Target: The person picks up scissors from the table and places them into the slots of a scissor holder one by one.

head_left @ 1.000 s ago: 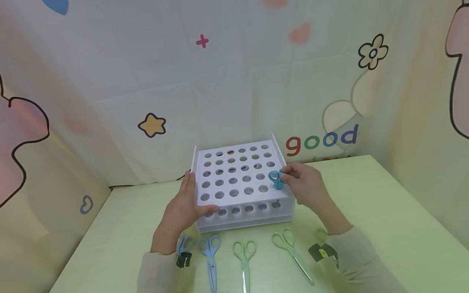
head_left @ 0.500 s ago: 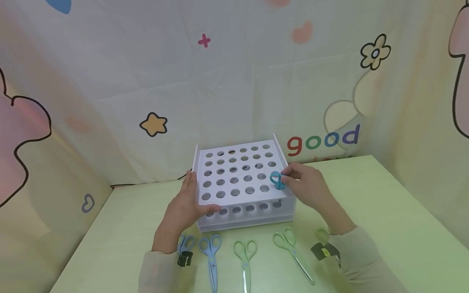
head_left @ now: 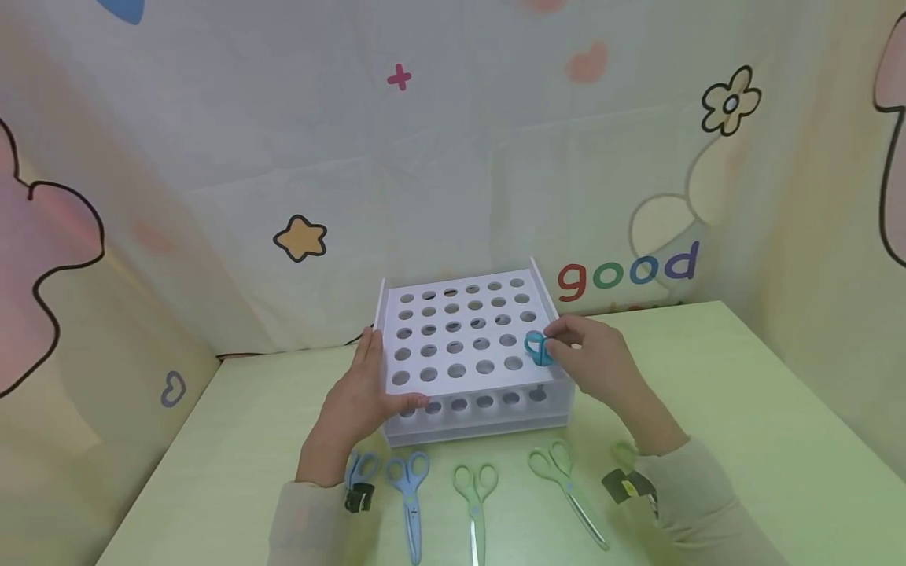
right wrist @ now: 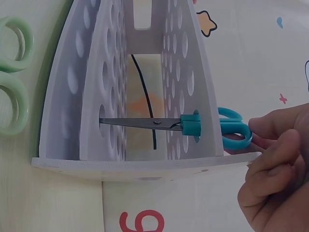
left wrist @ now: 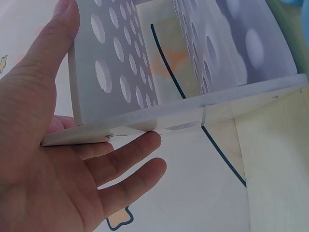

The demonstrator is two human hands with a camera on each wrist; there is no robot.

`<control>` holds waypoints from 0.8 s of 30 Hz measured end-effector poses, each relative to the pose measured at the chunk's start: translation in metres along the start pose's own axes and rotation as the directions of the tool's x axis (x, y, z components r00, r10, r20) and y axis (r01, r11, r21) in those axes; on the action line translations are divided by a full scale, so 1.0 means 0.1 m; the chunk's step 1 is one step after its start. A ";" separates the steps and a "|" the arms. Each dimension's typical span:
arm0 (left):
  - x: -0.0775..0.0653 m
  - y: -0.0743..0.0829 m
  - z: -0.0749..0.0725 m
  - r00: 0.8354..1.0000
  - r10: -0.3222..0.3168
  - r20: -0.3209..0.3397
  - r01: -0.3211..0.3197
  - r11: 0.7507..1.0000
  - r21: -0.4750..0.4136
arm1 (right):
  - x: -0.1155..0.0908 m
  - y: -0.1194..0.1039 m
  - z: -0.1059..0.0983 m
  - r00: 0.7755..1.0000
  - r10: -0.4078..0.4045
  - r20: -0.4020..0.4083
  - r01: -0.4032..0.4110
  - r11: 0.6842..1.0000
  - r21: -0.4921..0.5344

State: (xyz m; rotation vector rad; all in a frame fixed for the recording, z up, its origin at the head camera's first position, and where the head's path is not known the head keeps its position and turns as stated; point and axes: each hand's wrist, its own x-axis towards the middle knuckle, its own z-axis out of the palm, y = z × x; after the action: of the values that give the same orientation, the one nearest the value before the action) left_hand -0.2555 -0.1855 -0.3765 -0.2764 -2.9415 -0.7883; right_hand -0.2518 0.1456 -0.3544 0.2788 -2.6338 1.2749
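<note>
A white rack [head_left: 467,384] with rows of round holes in its stacked panels stands near the back of the table. Teal scissors [right wrist: 190,124] stand point down in the front right hole of its top panel, blades reaching a hole in the panel beneath. My right hand [head_left: 594,358] pinches the handle, which is still above the top panel. At the rack's left front corner is my left hand [head_left: 354,401]. Its thumb lies on the top front edge, its straight fingers [left wrist: 130,157] against the outer side panel.
Blue scissors [head_left: 406,487] and two pairs of green scissors [head_left: 475,495] [head_left: 566,479] lie before the rack on the pale table [head_left: 708,393]. More blue scissors [head_left: 366,468] and a green handle [head_left: 624,452] are partly hidden by my wrists. A patterned curtain [head_left: 439,181] hangs behind.
The teal scissors sit slightly lower in the hole, with the handle turned a little in my right hand. My left hand keeps its place on the rack. The head view has shifted slightly.
</note>
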 end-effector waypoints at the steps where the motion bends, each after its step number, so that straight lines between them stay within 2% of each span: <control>1: 0.00 0.00 0.00 1.000 -0.002 0.002 0.002 1.000 -0.003 | 0.00 -0.01 0.00 1.000 0.006 0.005 -0.006 1.000 0.001; 6: -0.01 -0.01 -0.01 1.000 -0.003 0.006 0.003 1.000 -0.006 | 0.00 -0.02 -0.05 0.999 0.041 0.021 -0.042 0.998 0.039; 10: 0.01 0.00 -0.02 1.000 -0.005 0.006 0.005 1.000 -0.005 | 0.00 0.01 -0.12 0.999 0.053 -0.001 -0.053 0.995 0.084; 17: 0.02 0.02 -0.01 1.000 -0.010 0.013 0.010 1.000 0.006 | 0.01 0.09 -0.24 0.998 0.021 -0.060 -0.011 0.985 0.175; 24: 0.01 0.01 -0.01 1.000 -0.015 0.010 0.015 1.000 0.012 | 0.00 0.15 -0.35 0.995 -0.018 -0.102 0.039 0.979 0.202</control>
State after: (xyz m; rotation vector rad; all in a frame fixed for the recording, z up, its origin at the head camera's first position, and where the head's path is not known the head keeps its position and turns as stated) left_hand -0.2561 -0.1851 -0.3749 -0.2583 -2.9605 -0.7735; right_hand -0.2518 0.1822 -0.3444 0.2755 -2.4107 1.5112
